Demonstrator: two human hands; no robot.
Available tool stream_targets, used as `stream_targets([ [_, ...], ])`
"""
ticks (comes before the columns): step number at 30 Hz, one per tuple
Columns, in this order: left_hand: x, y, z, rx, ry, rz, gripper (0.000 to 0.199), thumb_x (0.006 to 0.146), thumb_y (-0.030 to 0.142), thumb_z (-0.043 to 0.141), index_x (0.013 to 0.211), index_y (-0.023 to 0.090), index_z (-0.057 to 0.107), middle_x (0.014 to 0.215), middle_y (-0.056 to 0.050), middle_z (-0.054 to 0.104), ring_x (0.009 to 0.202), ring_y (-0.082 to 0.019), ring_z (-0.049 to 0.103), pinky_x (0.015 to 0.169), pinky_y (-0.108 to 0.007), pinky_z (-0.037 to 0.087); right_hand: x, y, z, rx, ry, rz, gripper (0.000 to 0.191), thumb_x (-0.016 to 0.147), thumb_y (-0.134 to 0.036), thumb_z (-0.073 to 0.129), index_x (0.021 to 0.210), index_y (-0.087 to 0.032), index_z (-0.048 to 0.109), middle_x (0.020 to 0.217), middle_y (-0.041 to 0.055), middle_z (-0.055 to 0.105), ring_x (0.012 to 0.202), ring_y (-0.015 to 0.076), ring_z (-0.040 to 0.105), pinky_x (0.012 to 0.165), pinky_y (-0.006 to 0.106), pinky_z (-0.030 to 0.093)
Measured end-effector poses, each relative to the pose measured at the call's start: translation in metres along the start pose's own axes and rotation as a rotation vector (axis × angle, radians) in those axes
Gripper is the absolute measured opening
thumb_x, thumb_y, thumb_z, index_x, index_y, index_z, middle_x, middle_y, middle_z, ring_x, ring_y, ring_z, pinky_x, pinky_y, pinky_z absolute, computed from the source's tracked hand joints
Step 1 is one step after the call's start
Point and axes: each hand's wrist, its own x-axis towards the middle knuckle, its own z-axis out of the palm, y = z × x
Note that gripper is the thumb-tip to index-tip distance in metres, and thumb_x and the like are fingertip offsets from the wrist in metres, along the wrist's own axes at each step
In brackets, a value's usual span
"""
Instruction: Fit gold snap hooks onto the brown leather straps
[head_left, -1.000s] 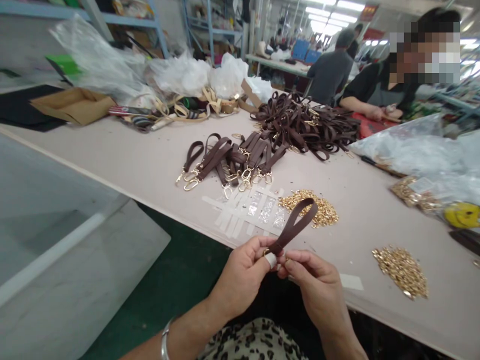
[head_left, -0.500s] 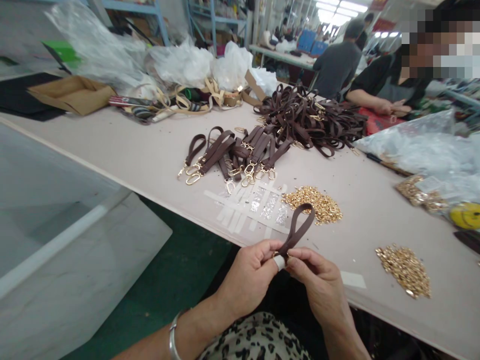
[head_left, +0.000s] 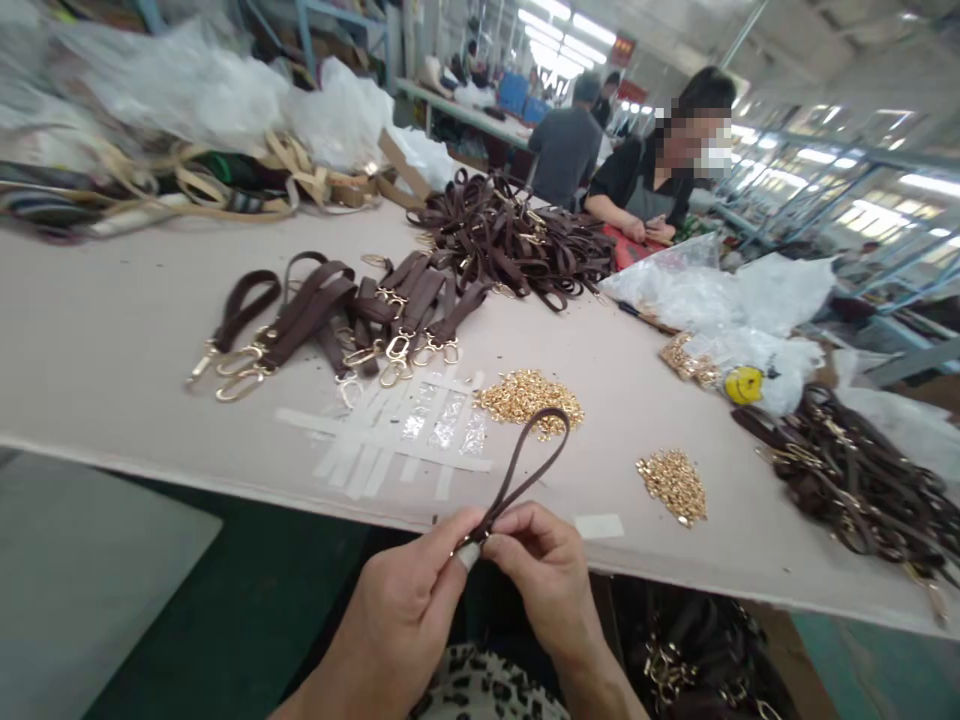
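Observation:
A dark brown wrist strap [head_left: 541,468], bent into a loop, stands up from between my two hands. My left hand [head_left: 409,590] is closed on the strap's lower ends, with white tape around one fingertip. My right hand [head_left: 541,565] pinches at the same ends from the other side; a small glint of metal shows there, too small to make out. Just beyond the loop lies a pile of small gold metal pieces [head_left: 525,395]. Finished-looking straps with gold clasps [head_left: 307,315] lie to the left of it.
Behind is a large heap of brown straps [head_left: 517,240]. A second gold pile [head_left: 673,485] and more straps [head_left: 862,470] lie right. Tape strips [head_left: 375,440] cover part of the table. Plastic bags [head_left: 750,300] sit at the back right, near a seated co-worker [head_left: 645,170].
The camera view has swung to the right, showing the straps at the right and those below the table edge. Both hands keep hold of the strap, whose loop now looks wider and turned more edge-on.

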Motion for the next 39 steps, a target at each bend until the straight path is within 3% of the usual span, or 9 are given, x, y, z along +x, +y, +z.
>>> stream_targets([
  [5,-0.003,-0.007,0.005,-0.022,-0.047,0.055,0.041,0.083,0.016,0.066,0.121,0.032,0.072,0.109,-0.003,0.078,0.096,-0.025,0.074,0.085,-0.025,0.055,-0.003,0.006,-0.002,0.137,0.056,-0.011,0.024,0.071,-0.026,0.08,0.077,-0.02,0.057,0.071,-0.0039,0.064,0.065,0.0113,0.057,0.063,0.023,0.047],
  [12,0.008,0.004,0.014,-0.443,-0.192,-0.38,0.03,0.09,0.041,0.061,0.115,0.028,0.071,0.094,-0.004,0.076,0.076,-0.021,0.071,0.074,-0.029,0.057,0.003,-0.008,-0.022,-0.214,-0.031,-0.077,0.015,0.081,-0.027,0.071,0.091,-0.021,0.061,0.082,-0.0015,0.069,0.074,0.0146,0.064,0.07,0.027,0.051],
  [14,0.009,0.004,0.014,-0.634,-0.164,-0.52,0.032,0.088,0.044,0.064,0.113,0.025,0.071,0.086,-0.003,0.074,0.065,-0.017,0.067,0.066,-0.027,0.056,0.01,-0.015,-0.047,-0.51,-0.011,-0.188,0.01,0.087,-0.029,0.065,0.094,-0.022,0.065,0.087,0.0006,0.071,0.081,0.0159,0.066,0.076,0.028,0.052],
  [18,0.008,0.003,0.011,-0.839,-0.067,-0.639,0.045,0.076,0.042,0.077,0.117,0.023,0.072,0.087,-0.003,0.073,0.061,-0.013,0.061,0.064,-0.025,0.053,0.037,-0.02,-0.124,-1.178,0.287,-0.386,0.022,0.095,-0.031,0.051,0.104,-0.019,0.066,0.1,0.0085,0.072,0.093,0.0218,0.066,0.086,0.036,0.051],
  [21,0.008,0.003,0.007,-0.894,-0.038,-0.663,0.052,0.07,0.043,0.083,0.116,0.023,0.074,0.087,-0.003,0.072,0.06,-0.011,0.057,0.063,-0.023,0.051,0.057,-0.016,-0.174,-1.358,0.33,-0.378,0.025,0.092,-0.024,0.05,0.108,-0.015,0.068,0.102,0.0148,0.072,0.098,0.0283,0.063,0.091,0.044,0.047],
  [24,0.007,0.001,0.006,-0.934,-0.041,-0.692,0.048,0.074,0.048,0.079,0.115,0.023,0.075,0.087,-0.003,0.071,0.063,-0.011,0.056,0.065,-0.023,0.049,0.067,-0.01,-0.198,-1.47,0.298,-0.362,0.027,0.092,-0.021,0.048,0.107,-0.017,0.07,0.096,0.0146,0.073,0.095,0.0284,0.063,0.09,0.043,0.046],
  [29,0.006,-0.001,0.008,-0.95,-0.059,-0.699,0.047,0.073,0.045,0.082,0.112,0.019,0.077,0.076,-0.003,0.071,0.069,-0.013,0.059,0.072,-0.025,0.05,0.072,-0.004,-0.208,-1.546,0.284,-0.342,0.026,0.093,-0.024,0.049,0.102,-0.02,0.072,0.092,0.0112,0.074,0.092,0.0268,0.063,0.087,0.04,0.046],
  [34,0.01,0.007,0.012,-0.972,-0.069,-0.657,0.041,0.066,0.026,0.088,0.105,0.02,0.077,0.101,-0.005,0.075,0.081,-0.014,0.063,0.078,-0.026,0.051,0.073,-0.011,-0.213,-1.505,0.3,-0.347,0.023,0.087,-0.027,0.051,0.094,-0.02,0.072,0.088,0.0106,0.074,0.089,0.0279,0.065,0.083,0.042,0.049],
  [39,0.014,0.004,0.02,-0.88,-0.085,-0.593,0.025,0.069,0.021,0.083,0.091,0.014,0.074,0.081,-0.004,0.074,0.071,-0.012,0.062,0.073,-0.024,0.05,0.047,-0.011,-0.164,-1.041,0.327,-0.345,0.021,0.085,-0.038,0.062,0.095,-0.021,0.07,0.089,0.0076,0.074,0.082,0.0252,0.068,0.076,0.04,0.053],
])
